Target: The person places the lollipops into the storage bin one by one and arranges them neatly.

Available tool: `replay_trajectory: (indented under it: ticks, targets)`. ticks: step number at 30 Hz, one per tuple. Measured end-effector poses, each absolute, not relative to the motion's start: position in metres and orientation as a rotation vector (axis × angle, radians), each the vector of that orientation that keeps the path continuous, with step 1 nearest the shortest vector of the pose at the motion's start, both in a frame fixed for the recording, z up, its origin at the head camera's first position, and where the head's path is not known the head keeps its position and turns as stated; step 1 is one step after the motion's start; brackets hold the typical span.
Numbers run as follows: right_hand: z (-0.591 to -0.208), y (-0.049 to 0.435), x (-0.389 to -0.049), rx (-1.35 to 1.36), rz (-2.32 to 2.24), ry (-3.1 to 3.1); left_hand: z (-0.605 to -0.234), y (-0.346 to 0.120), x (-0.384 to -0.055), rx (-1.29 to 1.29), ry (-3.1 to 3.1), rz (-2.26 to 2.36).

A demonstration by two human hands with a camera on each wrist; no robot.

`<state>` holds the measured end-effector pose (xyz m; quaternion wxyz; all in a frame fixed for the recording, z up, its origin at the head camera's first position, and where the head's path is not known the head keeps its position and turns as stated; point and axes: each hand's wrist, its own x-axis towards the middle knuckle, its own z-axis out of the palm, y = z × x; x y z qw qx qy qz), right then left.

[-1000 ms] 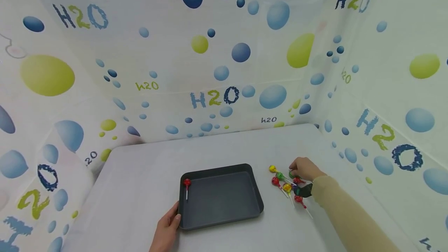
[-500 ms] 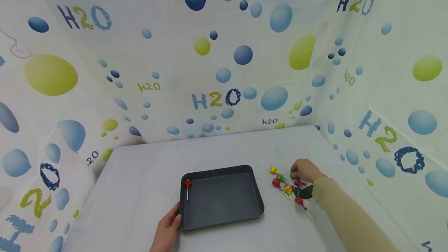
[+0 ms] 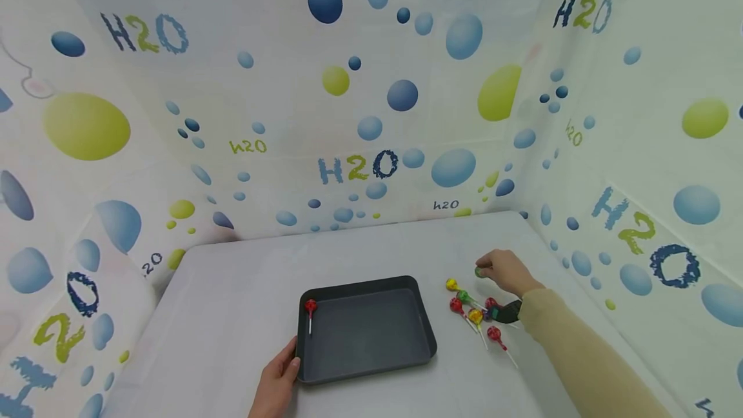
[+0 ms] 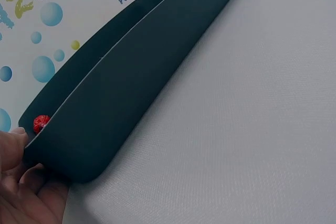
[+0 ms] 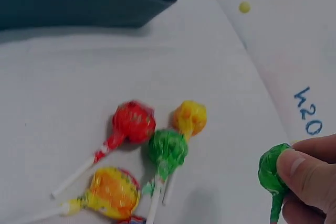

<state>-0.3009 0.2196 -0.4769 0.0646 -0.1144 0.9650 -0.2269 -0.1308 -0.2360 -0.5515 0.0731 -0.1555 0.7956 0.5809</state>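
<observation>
My right hand (image 3: 506, 271) pinches a green-wrapped lollipop (image 5: 273, 169) by its head, between thumb and fingers, above the far side of the lollipop pile. My left hand (image 3: 275, 376) grips the near left corner of a dark baking tray (image 3: 426, 347), thumb on the rim and fingers against the outer wall, as the left wrist view shows. A red lollipop (image 3: 310, 306) lies in the tray's far left corner, stick toward me. Loose on the table are a second green lollipop (image 5: 168, 151), a red lollipop (image 5: 134, 121), a yellow lollipop (image 5: 190, 117) and a yellow-orange lollipop (image 5: 114, 192).
Another red lollipop (image 3: 495, 333) lies nearest me in the pile, its stick pointing down right. A dark band (image 3: 509, 312) circles my right wrist, over the pile. White cloth covers the table (image 3: 244, 302). Walls (image 3: 273, 82) with printed bubbles stand behind and beside it.
My right hand has lifted the green lollipop up and slightly away from the pile, uncovering more of the lollipops below. My left hand and the tray stay put.
</observation>
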Motion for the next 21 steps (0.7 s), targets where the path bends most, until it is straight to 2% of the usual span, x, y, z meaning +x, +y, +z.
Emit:
replay_trajectory:
  ticks: [9,21]
  targets:
    - [-0.467,0.172,-0.298,-0.238,-0.953,2.859,-0.553,-0.238,-0.126,-0.494,2.389,1.728]
    - [-0.473,0.094,-0.285,-0.231,-1.254,2.839,-0.553,-0.235,-0.124,-0.486,2.371,1.770]
